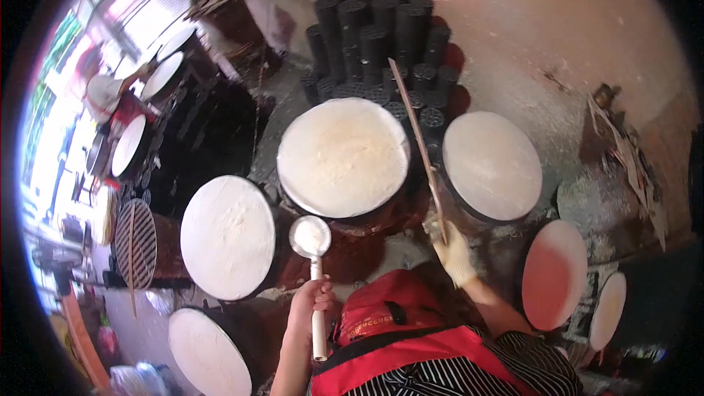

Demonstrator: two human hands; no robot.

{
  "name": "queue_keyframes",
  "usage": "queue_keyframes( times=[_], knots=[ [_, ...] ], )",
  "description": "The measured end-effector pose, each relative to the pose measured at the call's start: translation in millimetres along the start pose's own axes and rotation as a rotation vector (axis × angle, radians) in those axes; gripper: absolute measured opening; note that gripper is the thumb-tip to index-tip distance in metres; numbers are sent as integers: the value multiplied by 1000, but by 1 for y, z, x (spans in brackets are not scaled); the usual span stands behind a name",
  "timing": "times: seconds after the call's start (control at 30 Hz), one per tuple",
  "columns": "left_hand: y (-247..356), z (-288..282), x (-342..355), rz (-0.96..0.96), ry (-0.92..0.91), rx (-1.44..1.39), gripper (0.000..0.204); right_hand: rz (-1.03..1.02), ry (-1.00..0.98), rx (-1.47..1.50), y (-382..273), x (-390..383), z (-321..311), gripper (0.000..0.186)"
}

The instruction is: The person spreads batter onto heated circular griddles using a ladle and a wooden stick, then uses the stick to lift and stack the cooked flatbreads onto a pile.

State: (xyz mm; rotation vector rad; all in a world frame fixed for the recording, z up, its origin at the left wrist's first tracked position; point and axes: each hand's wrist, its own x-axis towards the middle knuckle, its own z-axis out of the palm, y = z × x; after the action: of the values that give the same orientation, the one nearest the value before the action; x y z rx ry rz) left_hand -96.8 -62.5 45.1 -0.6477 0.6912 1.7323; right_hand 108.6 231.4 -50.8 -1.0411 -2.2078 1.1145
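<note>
My left hand (314, 297) is closed on the pale handle of a round ladle (308, 238) with white batter in it, below the central round griddle. My right hand (452, 255), in a cream glove, grips a long thin wooden stick (414, 132) that slants up between two griddles. The central griddle (342, 158) is covered with a creamy pale round layer with small lumps. A whiter covered griddle (227, 237) lies to the left, and a smoother pale one (492, 165) to the right, just above my gloved hand.
Stacked black coal briquettes (374, 51) stand against the back wall. More discs (209, 352) (554, 275) sit low at both sides. A slatted round rack (136, 242) is at left. Beyond are further griddles (161, 77) and what looks like a person (103, 95). Scrap wood (623, 161) leans at right.
</note>
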Motion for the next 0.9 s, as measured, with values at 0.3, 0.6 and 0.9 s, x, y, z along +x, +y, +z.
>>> queue_keyframes(
  times=[0.3,0.6,0.9],
  knots=[
    [34,-56,-53,552,130,-242,16,-760,-315,-474,-159,118,223,57],
    [-1,-72,-102,777,93,-835,25,-462,-798,-472,-209,185,217,34],
    [35,-133,-149,821,56,-961,26,-161,-685,-5,-242,253,200,31]
  ],
)
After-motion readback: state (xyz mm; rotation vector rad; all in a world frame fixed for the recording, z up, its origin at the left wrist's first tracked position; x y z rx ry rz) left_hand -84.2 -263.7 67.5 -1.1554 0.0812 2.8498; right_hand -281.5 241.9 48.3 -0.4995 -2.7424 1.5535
